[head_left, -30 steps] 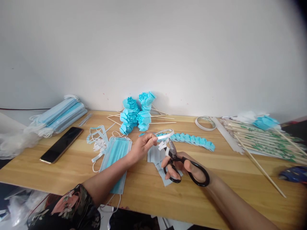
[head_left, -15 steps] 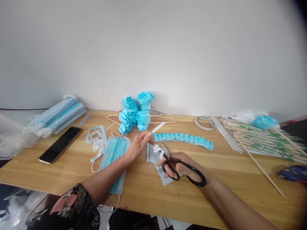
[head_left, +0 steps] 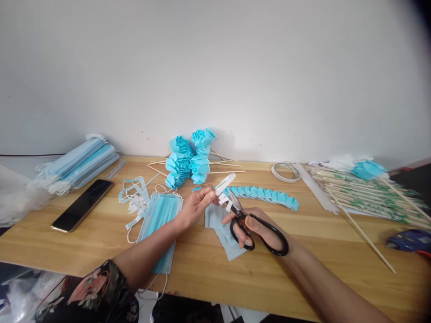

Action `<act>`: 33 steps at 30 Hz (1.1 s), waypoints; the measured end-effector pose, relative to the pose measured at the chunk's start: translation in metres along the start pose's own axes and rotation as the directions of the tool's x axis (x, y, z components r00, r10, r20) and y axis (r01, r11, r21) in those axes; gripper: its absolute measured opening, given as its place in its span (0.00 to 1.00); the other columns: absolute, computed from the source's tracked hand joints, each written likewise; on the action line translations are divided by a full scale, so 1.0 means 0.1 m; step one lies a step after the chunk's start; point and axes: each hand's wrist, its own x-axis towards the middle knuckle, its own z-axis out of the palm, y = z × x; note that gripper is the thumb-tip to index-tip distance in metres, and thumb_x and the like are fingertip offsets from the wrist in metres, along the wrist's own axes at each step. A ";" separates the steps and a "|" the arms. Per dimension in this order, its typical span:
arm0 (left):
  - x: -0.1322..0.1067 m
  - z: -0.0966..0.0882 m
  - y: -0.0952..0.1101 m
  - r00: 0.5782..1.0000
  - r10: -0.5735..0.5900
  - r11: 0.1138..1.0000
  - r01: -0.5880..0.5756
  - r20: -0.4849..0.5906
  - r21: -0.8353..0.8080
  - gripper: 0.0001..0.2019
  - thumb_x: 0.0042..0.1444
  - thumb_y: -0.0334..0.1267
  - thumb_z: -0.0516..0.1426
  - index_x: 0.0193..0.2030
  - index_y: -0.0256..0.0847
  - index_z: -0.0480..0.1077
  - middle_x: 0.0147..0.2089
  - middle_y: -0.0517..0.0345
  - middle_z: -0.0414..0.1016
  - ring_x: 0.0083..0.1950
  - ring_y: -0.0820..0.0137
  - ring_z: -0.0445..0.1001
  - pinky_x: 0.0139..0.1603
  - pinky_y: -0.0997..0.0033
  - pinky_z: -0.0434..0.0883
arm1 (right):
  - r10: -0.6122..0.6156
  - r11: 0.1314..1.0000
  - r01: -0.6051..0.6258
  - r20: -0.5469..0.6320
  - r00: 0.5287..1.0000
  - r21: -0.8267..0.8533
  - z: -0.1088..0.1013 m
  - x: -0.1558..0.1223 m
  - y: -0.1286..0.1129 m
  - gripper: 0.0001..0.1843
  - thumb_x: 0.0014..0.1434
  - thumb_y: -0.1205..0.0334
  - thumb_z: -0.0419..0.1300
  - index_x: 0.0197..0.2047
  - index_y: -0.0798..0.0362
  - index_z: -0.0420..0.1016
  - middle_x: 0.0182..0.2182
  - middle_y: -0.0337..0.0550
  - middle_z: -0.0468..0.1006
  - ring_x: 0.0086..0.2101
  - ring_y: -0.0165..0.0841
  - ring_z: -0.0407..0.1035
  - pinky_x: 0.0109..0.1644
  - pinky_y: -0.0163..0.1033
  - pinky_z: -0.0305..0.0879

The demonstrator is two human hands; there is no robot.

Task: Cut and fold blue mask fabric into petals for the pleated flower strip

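Note:
My left hand (head_left: pixel 198 206) is closed, pinching a white strip of tape (head_left: pixel 224 183) between thumb and fingers. Close beside it, my right hand (head_left: pixel 254 226) grips black-handled scissors (head_left: pixel 269 233), whose parted blades point up-left at the strip. Several small white pieces (head_left: pixel 225 199) cling by the blade tips. Beyond the hands lies a row of overlapping folded blue pieces (head_left: pixel 266 194), its left end partly behind the strip. A cut pale blue mask sheet (head_left: pixel 229 242) rests under the scissors. Left of my left wrist are blue face masks (head_left: pixel 164 211) with white ear loops.
Blue fabric flowers (head_left: pixel 178 163) on sticks stand near the wall. Further left are a mask stack (head_left: pixel 81 163), a phone (head_left: pixel 82 205) and mask scraps (head_left: pixel 134 197). To the right lie a tape roll (head_left: pixel 285 172), wooden sticks (head_left: pixel 363 193) and a dark blue tool (head_left: pixel 409 241).
The white strip has turned and now meets the scissors, with its broad face showing. My right hand has lifted slightly, bringing the blades up to the strip by my left fingers.

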 end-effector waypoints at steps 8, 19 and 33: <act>0.00 -0.01 -0.01 1.000 0.011 1.000 -0.011 0.025 -0.002 0.23 0.64 0.56 0.49 0.29 0.37 0.65 0.33 0.55 0.69 0.37 0.69 0.68 0.42 0.69 0.65 | -0.010 1.000 0.010 -0.009 1.000 -0.001 -0.01 -0.02 0.02 0.31 0.63 0.40 0.55 0.48 0.64 0.76 0.17 0.32 0.64 0.15 0.24 0.57 0.22 0.33 0.63; 0.01 -0.01 0.00 1.000 0.011 1.000 -0.011 0.016 -0.008 0.24 0.63 0.57 0.49 0.29 0.37 0.64 0.32 0.55 0.69 0.37 0.69 0.67 0.42 0.69 0.65 | -0.007 1.000 0.007 -0.018 1.000 0.024 -0.01 -0.02 0.02 0.31 0.63 0.40 0.54 0.48 0.63 0.76 0.17 0.32 0.63 0.15 0.22 0.54 0.22 0.33 0.65; 0.00 0.01 0.01 0.998 0.029 1.000 -0.029 0.055 0.008 0.24 0.63 0.57 0.49 0.29 0.37 0.63 0.31 0.58 0.63 0.34 0.71 0.63 0.39 0.71 0.63 | -0.011 0.999 0.006 0.110 0.994 0.045 0.02 0.00 -0.03 0.39 0.61 0.32 0.50 0.53 0.62 0.72 0.27 0.40 0.67 0.25 0.27 0.60 0.48 0.52 0.70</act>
